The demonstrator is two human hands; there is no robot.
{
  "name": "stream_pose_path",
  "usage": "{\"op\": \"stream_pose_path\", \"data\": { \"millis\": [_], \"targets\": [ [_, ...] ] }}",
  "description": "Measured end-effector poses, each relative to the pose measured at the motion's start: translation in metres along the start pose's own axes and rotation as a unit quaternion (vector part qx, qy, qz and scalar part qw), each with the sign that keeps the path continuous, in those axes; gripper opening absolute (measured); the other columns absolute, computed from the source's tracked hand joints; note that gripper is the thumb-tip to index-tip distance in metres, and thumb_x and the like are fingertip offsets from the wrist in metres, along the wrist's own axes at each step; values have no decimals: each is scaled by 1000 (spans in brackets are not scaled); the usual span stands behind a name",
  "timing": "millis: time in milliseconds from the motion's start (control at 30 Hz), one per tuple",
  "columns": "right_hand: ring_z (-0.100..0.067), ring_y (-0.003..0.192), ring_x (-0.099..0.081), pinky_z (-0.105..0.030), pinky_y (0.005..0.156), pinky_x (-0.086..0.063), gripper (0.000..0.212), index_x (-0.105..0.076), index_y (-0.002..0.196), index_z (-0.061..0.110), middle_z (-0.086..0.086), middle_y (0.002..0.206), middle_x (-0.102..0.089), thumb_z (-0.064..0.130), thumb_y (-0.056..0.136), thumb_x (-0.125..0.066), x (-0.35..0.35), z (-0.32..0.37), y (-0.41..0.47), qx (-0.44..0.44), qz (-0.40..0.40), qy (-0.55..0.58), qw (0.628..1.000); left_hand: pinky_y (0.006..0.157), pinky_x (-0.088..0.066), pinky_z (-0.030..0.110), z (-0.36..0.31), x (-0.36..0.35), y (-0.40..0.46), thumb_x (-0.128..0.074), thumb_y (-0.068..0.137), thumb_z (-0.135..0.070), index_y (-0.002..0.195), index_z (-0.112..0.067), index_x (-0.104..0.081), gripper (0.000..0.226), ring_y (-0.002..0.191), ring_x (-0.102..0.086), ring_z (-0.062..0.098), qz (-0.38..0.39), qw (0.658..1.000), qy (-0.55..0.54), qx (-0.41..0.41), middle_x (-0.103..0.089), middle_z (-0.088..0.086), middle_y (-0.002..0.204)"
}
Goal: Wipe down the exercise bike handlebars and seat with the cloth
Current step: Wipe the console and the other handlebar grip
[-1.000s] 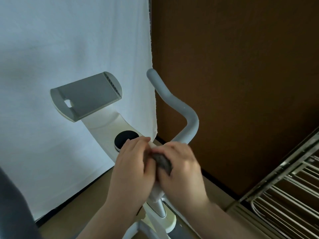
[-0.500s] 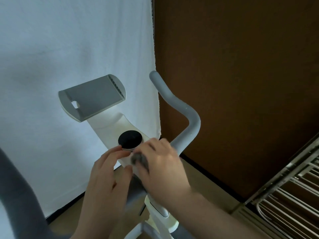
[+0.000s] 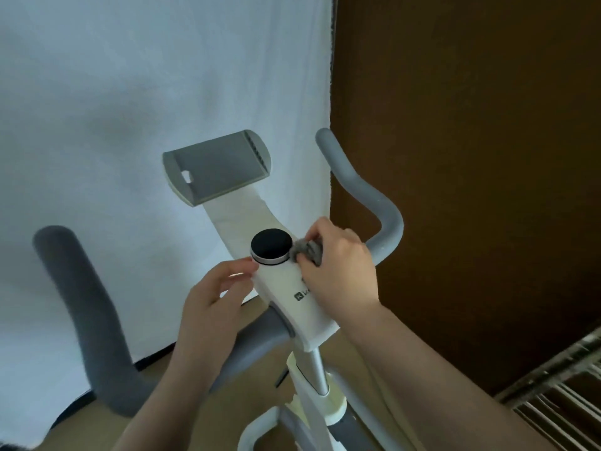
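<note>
A small grey cloth (image 3: 308,251) is pinched in the curled fingers of the right hand (image 3: 338,270) and pressed on the bike's white console (image 3: 286,288), just right of the black knob (image 3: 271,247). The left hand (image 3: 211,307) (fingers loosely bent, nothing held) is laid against the console's left edge, above the grey handlebar (image 3: 87,320).

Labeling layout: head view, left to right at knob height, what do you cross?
Left handlebar → left hand → knob → cloth in right hand → right handlebar → rack, lower right.
</note>
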State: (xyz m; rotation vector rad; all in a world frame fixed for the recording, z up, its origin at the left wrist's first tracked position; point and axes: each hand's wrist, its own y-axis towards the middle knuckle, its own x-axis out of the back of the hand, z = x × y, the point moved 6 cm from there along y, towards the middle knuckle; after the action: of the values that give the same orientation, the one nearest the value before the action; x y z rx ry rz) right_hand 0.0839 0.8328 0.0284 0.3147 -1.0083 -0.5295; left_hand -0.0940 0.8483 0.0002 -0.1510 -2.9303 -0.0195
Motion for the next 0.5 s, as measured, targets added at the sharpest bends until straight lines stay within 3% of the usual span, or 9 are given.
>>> {"op": "stream_pose_path", "data": {
  "millis": [133, 200, 267, 367, 433, 500],
  "targets": [
    [-16, 72, -57, -32, 68, -52, 11, -62, 86, 16, 0, 76, -64, 22, 81, -69, -11, 23, -12, 83, 53, 38, 994, 88, -51, 33, 1, 3, 0, -50, 94, -11, 90, -33, -73, 32, 93, -63, 4, -25, 999, 31, -3, -71, -17, 99],
    [-15, 76, -60, -31, 71, -54, 13, -66, 90, 17, 0, 79, -67, 27, 83, -69, -9, 11, -4, 48, 20, 54, 997, 84, -52, 42, 3, 4, 0, -50, 93, -11, 89, -31, -74, 31, 86, -62, 18, -43, 999, 26, 6, -72, -10, 94],
    [-18, 74, -63, -37, 69, -57, 13, -69, 86, 16, -1, 78, -69, 28, 81, -66, -12, 20, -12, 67, -35, 22, 997, 81, -52, 39, 2, 7, -1, -50, 93, -10, 89, -28, -74, 30, 86, -63, 20, -62, 998, 23, 4, -72, -7, 89],
    [-17, 82, -60, -39, 76, -52, 10, -68, 88, 25, 6, 83, -68, 28, 78, -67, -28, 50, -43, 166, 60, 1, 984, 82, -53, 35, 0, 6, -1, -52, 91, -8, 88, -25, -73, 27, 85, -64, 15, -66, 998, 21, -3, -71, -5, 85],
    [-14, 86, -56, -36, 78, -47, 14, -69, 92, 27, 9, 86, -67, 24, 79, -68, -21, 33, -36, 119, 50, 44, 991, 84, -54, 37, 2, 5, 1, -53, 91, -10, 87, -27, -73, 26, 85, -64, 14, -59, 998, 29, 0, -71, -7, 85],
    [-13, 85, -55, -39, 75, -51, 16, -70, 94, 24, 6, 86, -66, 16, 79, -70, -6, 8, -28, 26, -46, 86, 995, 85, -54, 38, 4, 4, 2, -53, 91, -12, 86, -30, -73, 27, 87, -64, 16, -50, 998, 32, 11, -70, -7, 88]
  ]
}}
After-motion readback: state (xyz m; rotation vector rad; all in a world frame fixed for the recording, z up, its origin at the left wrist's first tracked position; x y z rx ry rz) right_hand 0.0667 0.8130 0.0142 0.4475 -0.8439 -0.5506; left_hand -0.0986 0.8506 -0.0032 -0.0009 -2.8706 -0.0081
